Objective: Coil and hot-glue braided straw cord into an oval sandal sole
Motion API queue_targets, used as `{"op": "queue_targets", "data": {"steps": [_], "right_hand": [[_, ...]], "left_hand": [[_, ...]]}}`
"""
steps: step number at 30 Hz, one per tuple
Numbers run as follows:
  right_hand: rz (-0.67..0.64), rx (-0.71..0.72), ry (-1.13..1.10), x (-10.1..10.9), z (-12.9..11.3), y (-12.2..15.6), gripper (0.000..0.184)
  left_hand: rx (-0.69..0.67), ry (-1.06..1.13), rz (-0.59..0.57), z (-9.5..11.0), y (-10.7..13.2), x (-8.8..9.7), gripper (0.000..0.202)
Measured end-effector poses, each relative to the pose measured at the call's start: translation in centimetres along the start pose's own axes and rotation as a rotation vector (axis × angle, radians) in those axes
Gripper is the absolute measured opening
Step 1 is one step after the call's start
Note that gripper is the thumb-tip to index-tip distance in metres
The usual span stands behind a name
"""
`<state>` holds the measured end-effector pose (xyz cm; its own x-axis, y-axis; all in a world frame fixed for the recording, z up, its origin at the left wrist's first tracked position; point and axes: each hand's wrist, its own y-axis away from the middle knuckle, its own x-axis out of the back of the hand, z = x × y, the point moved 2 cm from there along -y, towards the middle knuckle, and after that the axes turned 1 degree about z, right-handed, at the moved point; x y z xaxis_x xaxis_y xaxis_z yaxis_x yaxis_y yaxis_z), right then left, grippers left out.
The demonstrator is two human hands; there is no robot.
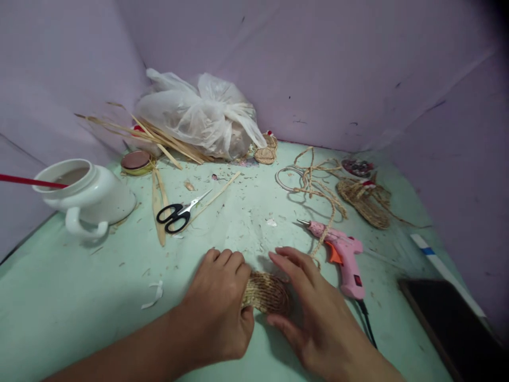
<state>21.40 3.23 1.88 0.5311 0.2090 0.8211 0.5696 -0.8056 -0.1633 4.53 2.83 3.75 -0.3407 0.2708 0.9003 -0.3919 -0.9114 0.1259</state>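
With my left hand [222, 302] I clamp a woven sole [267, 293] left of the glue gun [344, 257], my right hand [318, 305] curving round its end, grip apart.

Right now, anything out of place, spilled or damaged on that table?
Some mess: a curled white scrap lies loose beside the left hand, and flakes litter the table. The twine looks loosely tangled, one strand crossing the glue gun, which lies on its side. No spill or breakage that I can see.
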Motion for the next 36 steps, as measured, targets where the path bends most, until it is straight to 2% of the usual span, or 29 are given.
{"op": "queue_targets", "data": {"steps": [4,7,11,16,21,25,27,29,31,36], "right_hand": [[-0.027,0.012,-0.02,0.1,0.0,-0.4,0.04],[-0.043,0.098,-0.104,-0.4,-0.6,-0.9,0.025],[0.091,0.179,-0.117,-1.6,-1.1,-1.0,0.02],[0.304,0.198,-0.032,-3.2,-1.1,-0.4,0.025],[0.314,0.169,0.003,-3.7,-1.3,-0.3,0.023],[0.355,0.165,-0.004,-3.7,-1.5,0.0,0.029],[0.333,0.129,-0.028,-3.7,-1.6,0.0,0.029],[0.287,0.107,-0.058,-3.6,-1.6,0.1,0.031],[0.252,0.102,-0.062,-3.4,-1.8,0.1,0.032],[0.204,0.087,-0.007,-3.0,-1.9,0.1,0.036]], "left_hand": [[0.006,-0.026,0.004,0.4,0.0,0.0,0.02],[-0.006,-0.016,0.009,0.4,-0.1,-0.3,0.018],[-0.006,0.019,0.035,-0.1,-0.3,-0.8,0.019],[-0.068,0.052,0.014,-0.6,-1.0,-1.3,0.016],[-0.088,0.043,0.011,-0.4,-1.1,-1.1,0.017],[-0.073,0.083,0.029,-1.2,-0.4,-0.6,0.019],[-0.072,0.139,0.098,-2.1,-0.2,-0.1,0.024],[-0.034,0.167,0.215,-3.0,0.0,0.5,0.027],[-0.007,0.156,0.259,-3.4,0.1,1.1,0.025],[-0.008,0.093,0.074,-2.2,0.7,1.7,0.021]]}}
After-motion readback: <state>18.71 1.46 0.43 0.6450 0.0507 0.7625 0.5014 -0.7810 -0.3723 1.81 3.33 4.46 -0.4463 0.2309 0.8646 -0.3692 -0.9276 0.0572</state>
